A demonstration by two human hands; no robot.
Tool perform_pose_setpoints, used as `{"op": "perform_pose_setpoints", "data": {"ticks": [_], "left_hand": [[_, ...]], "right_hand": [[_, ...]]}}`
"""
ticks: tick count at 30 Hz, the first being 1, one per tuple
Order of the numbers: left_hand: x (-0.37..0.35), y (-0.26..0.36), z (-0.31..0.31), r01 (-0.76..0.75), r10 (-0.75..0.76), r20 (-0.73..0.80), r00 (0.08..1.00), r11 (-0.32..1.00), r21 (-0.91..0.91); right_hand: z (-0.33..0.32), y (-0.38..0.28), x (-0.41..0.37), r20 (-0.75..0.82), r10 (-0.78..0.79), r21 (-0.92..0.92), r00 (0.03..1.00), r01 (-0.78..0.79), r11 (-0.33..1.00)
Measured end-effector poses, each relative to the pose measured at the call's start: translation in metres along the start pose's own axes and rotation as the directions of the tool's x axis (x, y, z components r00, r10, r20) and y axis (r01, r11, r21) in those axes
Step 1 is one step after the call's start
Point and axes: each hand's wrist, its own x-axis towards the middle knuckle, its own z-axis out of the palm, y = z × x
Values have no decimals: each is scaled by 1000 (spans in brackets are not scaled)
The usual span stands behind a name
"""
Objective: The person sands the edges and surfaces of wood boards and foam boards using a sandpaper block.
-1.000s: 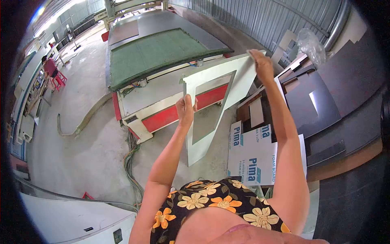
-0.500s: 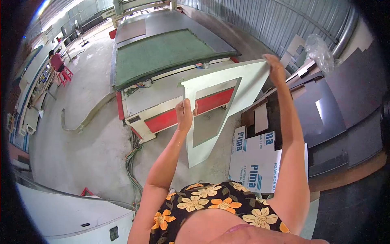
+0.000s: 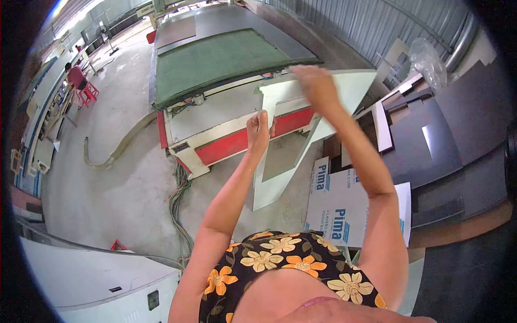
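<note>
A thin white board with a large cut-out window is held up at a tilt in front of me. My left hand is closed round the narrow strip at the left side of the window, thumb up. At the board's top edge, my right hand is smeared by motion and overlaps the upper strip, its fingers pointing left. The top left corner of the board has a small notched, rough edge. Through the window, the red panel of the machine behind shows.
Behind the board stands a long machine bed with a green sheet on top. Dark boards and a Pima foam board sheet lean at the right. Cables and a hose lie on the floor. A person sits far left.
My right hand has swept left along the board's top edge from its far right corner. My left hand keeps its hold, and the board has shifted slightly right and up in view.
</note>
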Motion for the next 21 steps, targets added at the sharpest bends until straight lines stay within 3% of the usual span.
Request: {"op": "perform_pose_setpoints", "data": {"ticks": [1, 2, 4, 7, 8, 9, 10, 11, 12, 15, 19, 21], "left_hand": [[-1, -2, 3, 11, -10, -24, 1000, 999, 33], [0, -3, 4, 35, -36, -9, 999, 999, -35], [0, 5, 2, -2, 1, -14, 1000, 996, -93], [-2, -1, -17, -44, 44, 4, 999, 998, -49], [-2, 6, -17, -45, 46, 11, 999, 996, -72], [-4, 9, -20, -48, 49, 14, 999, 994, -99], [-4, 7, -22, -24, 23, -9, 1000, 995, -98], [-5, 7, -25, -28, 26, -16, 1000, 995, -99], [-5, 7, -28, -32, 30, -24, 999, 995, -99], [-9, 12, -32, -48, 44, -42, 998, 995, -84], [-7, 5, -29, -51, 49, -44, 998, 997, -60], [-11, 6, -26, -58, 55, -45, 997, 997, -59]], "right_hand": [[-10, -35, 1, -103, 11, 4, 995, -11, 1000], [-4, -48, 1, -196, -43, 130, 980, 69, 989], [-7, -78, -2, -271, -7, 215, 963, 68, 974], [13, -68, -16, -399, -19, 244, 917, 126, 961], [24, -43, -22, -422, 26, 236, 906, 82, 968], [39, -13, -33, -472, 113, 340, 874, 62, 939], [48, 11, -49, -488, 228, 302, 842, -83, 950], [40, 11, -70, -421, 408, 399, 810, -239, 885], [47, 16, -91, -335, 481, 381, 810, -350, 856], [61, -1, -121, -235, 234, 213, 943, -185, 960], [71, -23, -100, -320, 85, 125, 944, -47, 991], [82, -14, -95, -273, 58, 1, 960, -60, 998]]}}
